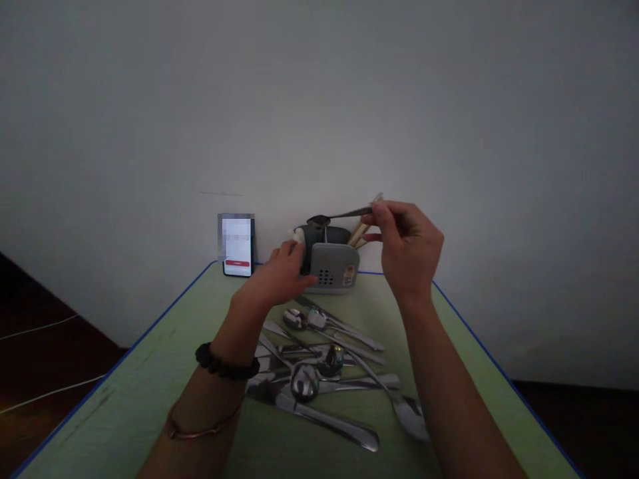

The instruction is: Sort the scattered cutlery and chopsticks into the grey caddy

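My right hand (412, 246) pinches a spoon (349, 213) by the end of its handle. The spoon lies nearly level above a grey cutlery holder (335, 266), its bowl pointing left. My left hand (279, 273) grips the holder's left side, with the thumb across the front near the round holes and the other fingers around the side. Wooden chopsticks (358, 233) lean out of the holder's right side, partly behind my right hand. In front of the holder, several metal spoons (304, 381) and knives (339, 426) lie in a loose, overlapping pile.
A phone (237, 246) with a lit screen stands against the wall, left of the holder. The light green table (164, 372) has a blue edge and meets the pale wall (319, 100) at the back. Thin white cables (50, 394) run across the dark floor at the left.
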The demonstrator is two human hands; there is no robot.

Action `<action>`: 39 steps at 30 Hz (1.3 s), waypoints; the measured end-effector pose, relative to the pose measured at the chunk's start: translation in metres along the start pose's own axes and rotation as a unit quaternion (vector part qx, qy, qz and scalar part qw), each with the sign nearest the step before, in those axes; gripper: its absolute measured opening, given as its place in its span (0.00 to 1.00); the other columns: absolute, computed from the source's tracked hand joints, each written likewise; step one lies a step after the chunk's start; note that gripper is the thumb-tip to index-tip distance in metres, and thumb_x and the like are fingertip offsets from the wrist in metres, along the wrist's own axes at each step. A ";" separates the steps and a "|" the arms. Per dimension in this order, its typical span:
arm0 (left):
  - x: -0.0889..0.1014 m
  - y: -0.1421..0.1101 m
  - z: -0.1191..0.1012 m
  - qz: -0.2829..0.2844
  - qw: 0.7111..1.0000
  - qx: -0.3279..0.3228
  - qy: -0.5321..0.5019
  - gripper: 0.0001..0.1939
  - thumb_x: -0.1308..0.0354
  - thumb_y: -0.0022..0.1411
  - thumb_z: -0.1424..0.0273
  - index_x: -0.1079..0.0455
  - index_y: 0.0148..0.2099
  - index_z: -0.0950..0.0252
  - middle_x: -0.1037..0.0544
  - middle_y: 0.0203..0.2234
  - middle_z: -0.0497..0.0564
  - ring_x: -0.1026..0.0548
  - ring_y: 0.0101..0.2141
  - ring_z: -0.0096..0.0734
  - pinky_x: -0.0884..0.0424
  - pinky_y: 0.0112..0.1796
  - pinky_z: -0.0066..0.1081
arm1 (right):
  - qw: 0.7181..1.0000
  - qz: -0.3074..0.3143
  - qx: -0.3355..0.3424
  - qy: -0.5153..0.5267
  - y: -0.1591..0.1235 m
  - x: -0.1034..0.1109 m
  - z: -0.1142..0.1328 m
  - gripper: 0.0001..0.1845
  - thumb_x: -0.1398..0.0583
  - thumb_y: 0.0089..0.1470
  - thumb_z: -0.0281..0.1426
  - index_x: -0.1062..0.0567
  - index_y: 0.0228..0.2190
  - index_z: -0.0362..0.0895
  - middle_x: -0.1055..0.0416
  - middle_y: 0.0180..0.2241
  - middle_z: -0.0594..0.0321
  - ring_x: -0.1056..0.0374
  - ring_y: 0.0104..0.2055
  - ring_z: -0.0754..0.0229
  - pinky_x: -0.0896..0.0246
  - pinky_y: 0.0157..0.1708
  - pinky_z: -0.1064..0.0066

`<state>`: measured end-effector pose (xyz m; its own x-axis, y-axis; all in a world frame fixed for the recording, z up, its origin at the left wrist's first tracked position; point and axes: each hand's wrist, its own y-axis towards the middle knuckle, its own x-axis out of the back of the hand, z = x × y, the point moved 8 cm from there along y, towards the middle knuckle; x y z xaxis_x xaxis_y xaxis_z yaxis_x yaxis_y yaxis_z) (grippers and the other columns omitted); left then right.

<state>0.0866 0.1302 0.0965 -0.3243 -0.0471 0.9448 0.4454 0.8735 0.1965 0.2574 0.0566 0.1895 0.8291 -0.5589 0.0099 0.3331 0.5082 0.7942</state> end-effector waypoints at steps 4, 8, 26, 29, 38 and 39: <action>0.001 0.000 0.001 0.009 1.000 -0.006 -0.004 0.34 0.47 0.59 0.59 0.50 0.61 0.72 0.45 0.60 0.67 0.44 0.60 0.51 0.40 0.54 0.42 | 0.998 0.042 -0.002 -0.055 0.000 -0.020 -0.013 0.12 0.43 0.55 0.39 0.25 0.32 0.43 0.26 0.26 0.66 0.30 0.26 0.66 0.33 0.24 0.75; 0.002 -0.001 0.000 0.016 1.000 -0.003 -0.008 0.33 0.48 0.60 0.60 0.50 0.61 0.72 0.46 0.61 0.67 0.46 0.61 0.52 0.41 0.54 0.42 | 0.973 0.135 0.042 -0.183 0.011 -0.054 -0.017 0.11 0.43 0.56 0.35 0.23 0.29 0.42 0.25 0.25 0.64 0.30 0.27 0.65 0.35 0.30 0.72; 0.005 -0.003 0.000 0.034 0.999 -0.006 -0.028 0.31 0.49 0.60 0.60 0.48 0.60 0.72 0.46 0.60 0.67 0.43 0.60 0.53 0.39 0.53 0.42 | 0.785 0.395 0.101 -0.467 0.016 -0.140 -0.053 0.12 0.42 0.56 0.35 0.21 0.36 0.43 0.23 0.35 0.54 0.30 0.40 0.55 0.44 0.41 0.65; 0.004 -0.003 0.000 0.041 0.999 -0.007 -0.029 0.33 0.49 0.60 0.59 0.49 0.61 0.72 0.47 0.61 0.67 0.45 0.61 0.52 0.40 0.54 0.42 | 0.793 0.386 0.082 -0.463 0.017 -0.136 -0.053 0.11 0.42 0.55 0.33 0.21 0.36 0.42 0.23 0.36 0.54 0.30 0.39 0.55 0.43 0.38 0.67; 0.003 -0.005 0.002 0.054 0.998 0.008 -0.020 0.33 0.48 0.59 0.58 0.49 0.62 0.69 0.50 0.64 0.64 0.47 0.62 0.50 0.42 0.56 0.40 | 0.893 0.269 0.067 -0.355 -0.010 -0.081 -0.016 0.13 0.47 0.59 0.33 0.24 0.33 0.42 0.26 0.34 0.58 0.33 0.36 0.59 0.43 0.36 0.70; 0.002 -0.005 0.002 0.055 0.998 0.005 -0.018 0.34 0.48 0.59 0.58 0.49 0.62 0.69 0.50 0.64 0.64 0.46 0.62 0.50 0.42 0.56 0.40 | 0.900 0.262 0.061 -0.343 -0.019 -0.073 -0.013 0.13 0.47 0.60 0.33 0.24 0.33 0.42 0.27 0.33 0.58 0.33 0.34 0.60 0.43 0.35 0.70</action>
<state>0.0815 0.1264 0.0970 -0.3038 0.0661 0.9504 0.4710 0.8776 0.0895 0.1967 0.0962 0.1655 0.3729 -0.5571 0.7420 -0.1092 0.7678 0.6313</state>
